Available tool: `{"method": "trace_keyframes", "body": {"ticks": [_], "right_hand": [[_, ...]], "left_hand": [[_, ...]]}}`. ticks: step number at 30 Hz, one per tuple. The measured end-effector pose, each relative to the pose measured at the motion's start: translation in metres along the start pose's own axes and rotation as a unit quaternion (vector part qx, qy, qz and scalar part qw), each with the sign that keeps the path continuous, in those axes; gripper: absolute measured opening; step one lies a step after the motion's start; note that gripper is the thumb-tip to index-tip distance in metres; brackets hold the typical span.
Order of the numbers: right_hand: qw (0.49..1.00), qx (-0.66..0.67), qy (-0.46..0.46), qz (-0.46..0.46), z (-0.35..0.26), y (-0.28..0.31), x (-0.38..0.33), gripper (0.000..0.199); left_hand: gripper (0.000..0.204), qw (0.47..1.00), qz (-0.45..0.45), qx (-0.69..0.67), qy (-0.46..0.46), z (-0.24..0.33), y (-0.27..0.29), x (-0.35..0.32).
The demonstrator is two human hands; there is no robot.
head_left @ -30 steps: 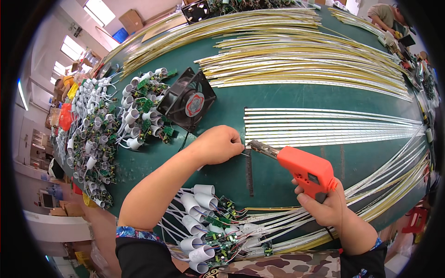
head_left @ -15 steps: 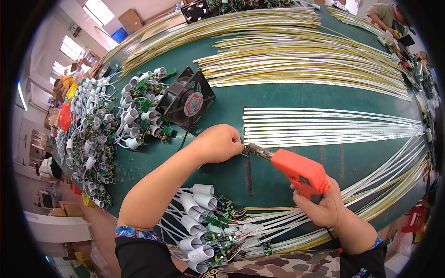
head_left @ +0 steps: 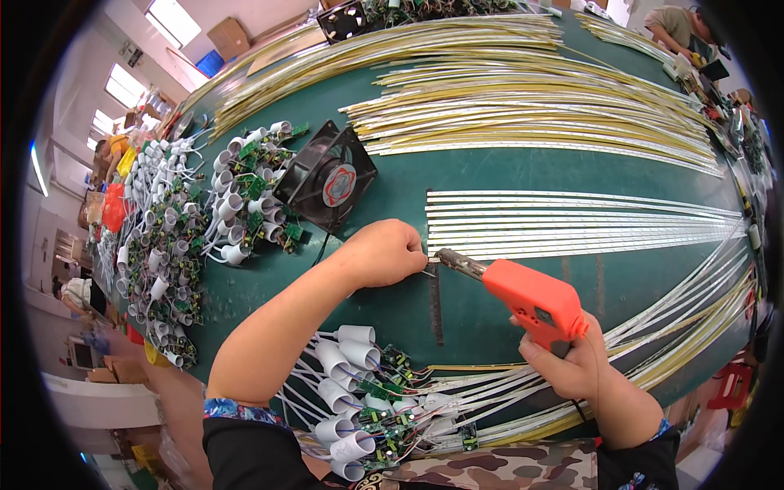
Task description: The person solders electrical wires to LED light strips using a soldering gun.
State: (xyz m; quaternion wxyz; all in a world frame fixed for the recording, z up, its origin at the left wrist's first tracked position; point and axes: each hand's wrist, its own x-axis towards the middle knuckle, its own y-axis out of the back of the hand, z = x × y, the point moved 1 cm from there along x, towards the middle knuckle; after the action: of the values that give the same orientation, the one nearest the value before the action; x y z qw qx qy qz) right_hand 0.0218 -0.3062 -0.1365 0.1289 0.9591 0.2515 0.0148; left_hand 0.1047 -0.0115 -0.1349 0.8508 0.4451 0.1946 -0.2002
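Observation:
My right hand [head_left: 567,351] is wrapped round the handle of an orange-red soldering gun [head_left: 535,300]. Its dark metal nose points left to the near corner of a row of white LED strips [head_left: 523,220] laid side by side on the green table. My left hand [head_left: 396,255] is closed in a pinch at that same corner, close to the gun's tip. A thin wire-like end pokes out under its fingertips, but what they grip is too small to make out. A square black fan [head_left: 328,175] stands just beyond my left wrist.
White lamp caps with green circuit boards [head_left: 355,408] lie close to me, wired to strips running right. More caps and boards [head_left: 167,245] cover the left side. Long yellow-white strip bundles [head_left: 531,102] fill the far side. A co-worker [head_left: 682,33] sits at the far right.
The soldering gun has shifted slightly right, its tip drawing up a little. My left hand keeps its pinch at the strip ends. A person in the left background leans into view.

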Motion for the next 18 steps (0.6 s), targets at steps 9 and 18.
{"method": "trace_keyframes", "body": {"ticks": [9,18], "right_hand": [[0.999,-0.018,0.029,0.001,0.0022,-0.0039,0.0029,0.041],[0.999,-0.018,0.045,-0.002,-0.0070,-0.0034,0.0025,0.038]], "left_hand": [[0.020,1.000,-0.009,-0.006,0.008,0.0037,0.0003,0.0001],[0.019,1.000,0.005,-0.007,0.005,0.0025,-0.0002,0.0004]]}}
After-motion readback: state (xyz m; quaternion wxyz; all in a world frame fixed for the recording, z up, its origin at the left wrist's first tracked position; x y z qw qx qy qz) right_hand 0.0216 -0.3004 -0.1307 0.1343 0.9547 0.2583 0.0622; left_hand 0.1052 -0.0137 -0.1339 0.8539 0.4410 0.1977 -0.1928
